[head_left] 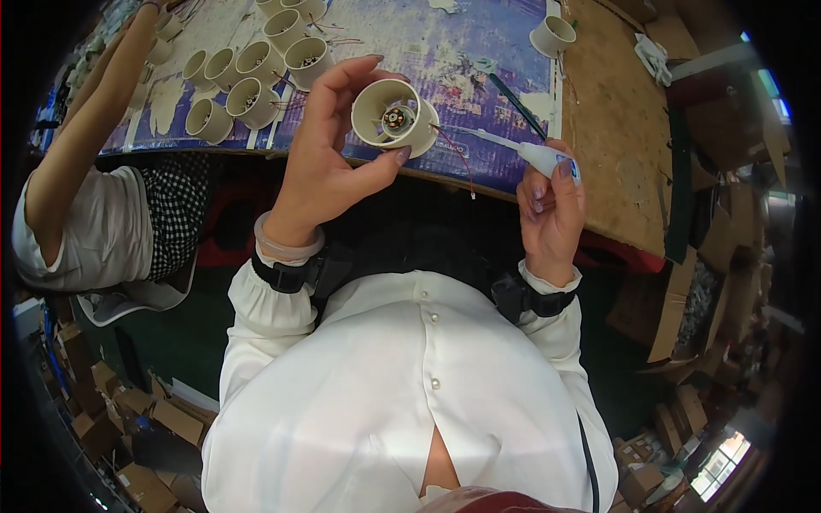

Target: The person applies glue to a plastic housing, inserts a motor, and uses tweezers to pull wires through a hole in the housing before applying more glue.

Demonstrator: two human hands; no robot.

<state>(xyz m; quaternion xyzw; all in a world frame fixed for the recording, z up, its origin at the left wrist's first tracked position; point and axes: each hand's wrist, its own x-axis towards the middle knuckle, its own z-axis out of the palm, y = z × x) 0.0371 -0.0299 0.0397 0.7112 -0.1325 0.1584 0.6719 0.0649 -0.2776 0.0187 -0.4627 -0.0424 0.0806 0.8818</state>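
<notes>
My left hand (333, 162) grips a cream plastic motor housing (366, 111), thumb below and fingers behind its wall. The round mouth of the housing is turned toward me, and a small motor with copper windings (396, 119) shows inside. From its right side hangs a thin red and dark wire (463, 154) with a small white plug. My right hand (552, 205) is closed around a white glue bottle (547, 161), whose long thin nozzle points left and reaches the housing's side near the wire. Whether glue is coming out is too small to tell.
Several similar cream housings (208, 120) with wires stand at the table's left; another housing (552, 36) is at the far right. A dark green stick (516, 105) lies on the worn blue table cover (445, 51). At left, a co-worker's arm (94, 111) reaches over the table. Cardboard boxes (684, 316) stand at right.
</notes>
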